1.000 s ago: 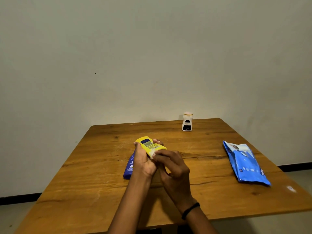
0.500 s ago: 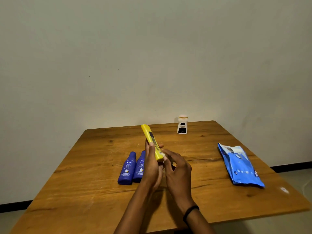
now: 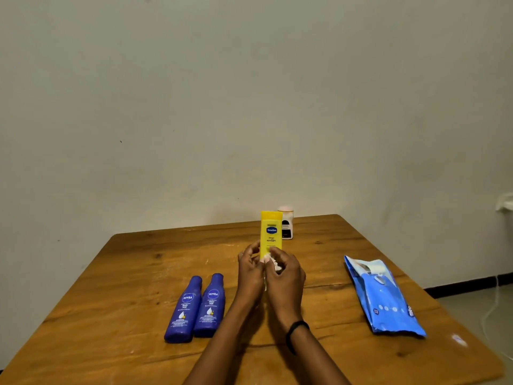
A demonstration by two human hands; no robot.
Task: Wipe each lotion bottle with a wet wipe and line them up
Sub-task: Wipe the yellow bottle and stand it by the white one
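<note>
Lotion bottles share a wooden table set against a plain pale wall, seen from a head-worn camera looking down at a person's two bare hands. On the table's right side lies a blue pack of wet wipes, flat, its top flap peeled back. Left of centre, two dark blue Nivea body-milk bottles lie on their backs side by side, caps pointing away from the camera: the left Nivea bottle and the right Nivea bottle are just beside each other, possibly touching along their flanks. Both forearms reach in from the lower edge, the right one wearing a black wristband. The left hand is curled around the lower end of a yellow Vaseline lotion bottle, gripping it from the left with fingers loosely bent. The right hand is closed against the bottle's base from the right, pinching a crumpled white wet wipe against it. The yellow bottle stands upright above the table's middle, label facing the camera, its lower part hidden by the hands. Behind it, near the far edge, a small white bottle with a dark label stands upright, partly covered by the yellow one.
</note>
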